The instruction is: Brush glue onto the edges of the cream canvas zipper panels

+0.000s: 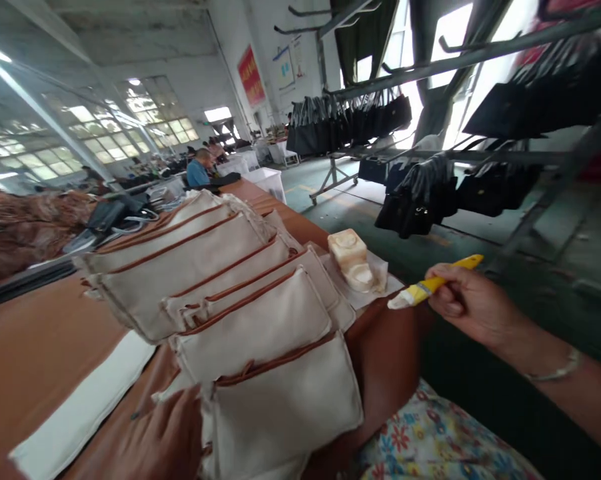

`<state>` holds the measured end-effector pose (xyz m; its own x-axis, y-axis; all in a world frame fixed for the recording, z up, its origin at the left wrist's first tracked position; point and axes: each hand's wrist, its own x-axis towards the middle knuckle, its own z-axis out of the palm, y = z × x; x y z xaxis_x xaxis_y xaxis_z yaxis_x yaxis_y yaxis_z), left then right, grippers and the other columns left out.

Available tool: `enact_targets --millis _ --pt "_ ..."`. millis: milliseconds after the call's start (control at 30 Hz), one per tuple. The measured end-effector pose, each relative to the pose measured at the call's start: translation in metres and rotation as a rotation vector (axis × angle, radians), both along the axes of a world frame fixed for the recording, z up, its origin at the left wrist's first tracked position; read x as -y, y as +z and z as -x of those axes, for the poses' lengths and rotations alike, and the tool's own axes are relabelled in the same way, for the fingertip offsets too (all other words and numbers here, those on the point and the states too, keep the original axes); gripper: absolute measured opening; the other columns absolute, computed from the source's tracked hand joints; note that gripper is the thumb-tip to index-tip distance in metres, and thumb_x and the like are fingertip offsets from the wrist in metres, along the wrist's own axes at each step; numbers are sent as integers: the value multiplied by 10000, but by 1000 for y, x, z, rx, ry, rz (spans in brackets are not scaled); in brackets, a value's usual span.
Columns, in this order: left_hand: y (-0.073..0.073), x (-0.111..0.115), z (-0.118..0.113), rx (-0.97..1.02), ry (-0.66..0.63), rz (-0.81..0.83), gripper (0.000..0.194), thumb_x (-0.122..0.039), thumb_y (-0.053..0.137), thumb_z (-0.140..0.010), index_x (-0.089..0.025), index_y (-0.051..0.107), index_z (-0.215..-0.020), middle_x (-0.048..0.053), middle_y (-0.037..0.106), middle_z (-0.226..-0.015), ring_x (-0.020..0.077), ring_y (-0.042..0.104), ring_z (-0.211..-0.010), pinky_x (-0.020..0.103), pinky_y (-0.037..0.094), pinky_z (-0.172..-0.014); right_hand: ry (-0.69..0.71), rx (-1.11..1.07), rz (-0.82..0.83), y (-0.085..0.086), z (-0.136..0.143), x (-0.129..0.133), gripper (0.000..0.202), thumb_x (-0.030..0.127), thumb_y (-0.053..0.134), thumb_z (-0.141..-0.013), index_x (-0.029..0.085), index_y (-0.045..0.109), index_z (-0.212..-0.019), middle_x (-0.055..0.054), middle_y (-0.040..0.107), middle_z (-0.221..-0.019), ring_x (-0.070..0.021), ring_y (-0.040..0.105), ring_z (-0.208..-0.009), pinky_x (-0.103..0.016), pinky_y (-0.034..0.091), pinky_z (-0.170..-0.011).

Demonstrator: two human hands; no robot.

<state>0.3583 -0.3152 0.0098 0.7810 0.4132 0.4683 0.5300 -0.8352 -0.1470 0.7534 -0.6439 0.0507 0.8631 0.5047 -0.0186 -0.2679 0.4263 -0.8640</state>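
Note:
My right hand (468,300) holds a yellow-handled brush (435,283) out over the right edge of the table, its pale bristles pointing left. Low in the view, my left hand (163,437) rests at the left side of the nearest cream pouch (288,400); its fingers are partly blurred, and whether they grip anything is unclear. Behind that pouch, several cream pouches with brown trim (255,320) lie overlapping in a row. A whitish container (349,257) stands on a pale sheet (380,270) near the brush.
A long cream strip (88,407) lies on the brown-covered table (25,340) at left. Brown material (35,220) is heaped farther back. A person in blue (199,170) sits beyond the pouches. Racks (460,157) with dark bags stand at right.

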Motion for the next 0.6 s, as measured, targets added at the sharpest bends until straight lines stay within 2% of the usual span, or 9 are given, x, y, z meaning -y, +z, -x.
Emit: enact_targets --millis 67,133,167,233,300,400,500,600 --pt "1 17 -50 -118 -161 -16 313 -325 456 -925 -269 622 -1184 54 665 -1158 227 614 -999 349 455 -859 -82 108 16 -4 -15 -3 157 310 668 -778 162 638 -735 28 430 -496 -58 320 -378 -199 167 -361" --pt "-4 42 -99 -249 -263 -13 281 -282 465 -933 -281 638 -1155 36 668 -1146 217 609 -978 349 443 -830 -196 299 101 -10 -33 -10 203 356 667 -795 154 645 -790 21 493 -536 -67 374 -401 -187 216 -364" --pt "-7 55 -120 -286 -277 -19 280 -251 472 -931 -277 640 -1153 36 668 -1138 223 603 -982 360 435 -827 -225 410 166 -12 -43 -15 225 374 663 -805 151 651 -826 15 524 -559 -75 411 -418 -186 259 -375" --pt "-14 75 -151 -317 -275 -27 288 -203 485 -923 -260 637 -1161 42 671 -1104 237 594 -982 384 420 -827 -192 634 314 -18 -61 -27 258 392 627 -836 146 662 -907 3 578 -603 -100 488 -457 -197 348 -415" --pt "-20 85 -168 -314 -255 -7 270 -199 486 -925 -250 641 -1140 42 670 -1053 242 589 -967 394 409 -825 -94 841 452 -25 -77 -43 272 380 568 -869 147 674 -961 -11 623 -652 -123 543 -493 -219 405 -460" --pt "-24 90 -180 -299 -163 50 234 -248 473 -938 -226 647 -1093 49 665 -954 241 596 -919 381 407 -804 -11 1046 549 -37 -93 -69 228 326 560 -861 172 709 -938 -33 694 -795 -158 625 -638 -247 468 -589" --pt "-25 94 -186 -330 -91 127 215 -264 457 -938 -205 659 -983 61 653 -914 236 602 -912 349 417 -783 25 1129 573 -47 -102 -91 147 254 611 -806 196 735 -861 -31 722 -892 -194 652 -805 -271 473 -732" --pt "-23 101 -190 -348 -59 198 187 -232 471 -911 -192 648 -956 82 639 -990 245 592 -976 337 430 -792 30 1190 602 -49 -107 -99 128 206 626 -780 200 741 -836 -29 725 -867 -198 648 -791 -280 465 -743"
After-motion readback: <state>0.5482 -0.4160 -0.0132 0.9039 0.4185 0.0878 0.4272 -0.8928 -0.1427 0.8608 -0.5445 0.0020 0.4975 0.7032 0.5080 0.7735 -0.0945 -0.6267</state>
